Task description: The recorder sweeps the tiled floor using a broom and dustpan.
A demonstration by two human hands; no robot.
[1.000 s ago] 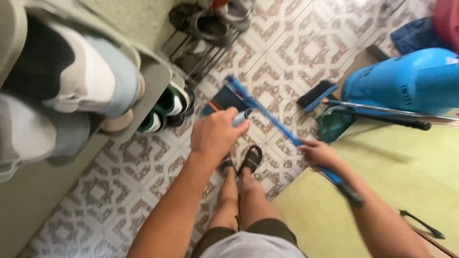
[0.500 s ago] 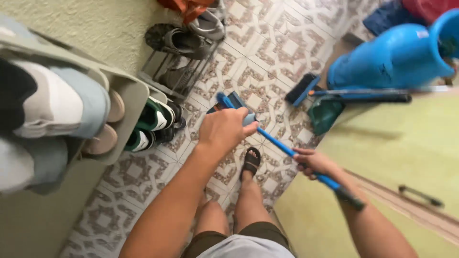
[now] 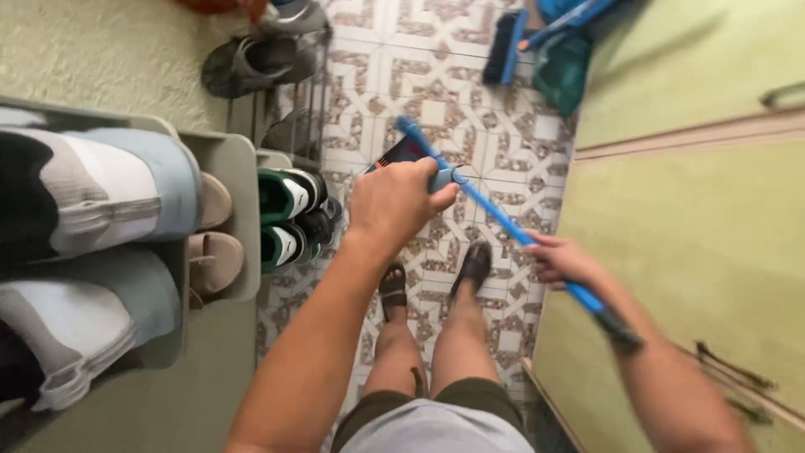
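Blue plastic runs under both my hands: the broom handle (image 3: 503, 220) slants from lower right up toward the shoes. My left hand (image 3: 394, 201) is closed in a fist around a pale grey grip at the upper part of the handle, knuckles up, and my right hand (image 3: 560, 260) is wrapped around the shaft lower down, fingers curled shut on it. The far end reaches a dark dustpan (image 3: 401, 153) with an orange edge, lying on the patterned floor tiles (image 3: 470, 92) just ahead of my sandalled feet (image 3: 436, 281); whether the broom's end touches it or only overlaps it I cannot tell from this blurred view.

Since a second ago my view has swung left and forward. The big blue container that filled the upper right is out of sight, and the second brush (image 3: 506, 35) with its green pan (image 3: 560, 71) now sits at the top edge. The handle and both fists keep much the same hold, so the grip has not changed, only my stance and heading. My feet stand a little wider apart than half a second back.

To my left the grey shoe rack (image 3: 226, 218) holds green-and-white sneakers (image 3: 289, 214), and the yellow-green door (image 3: 688, 218) stands at my right.
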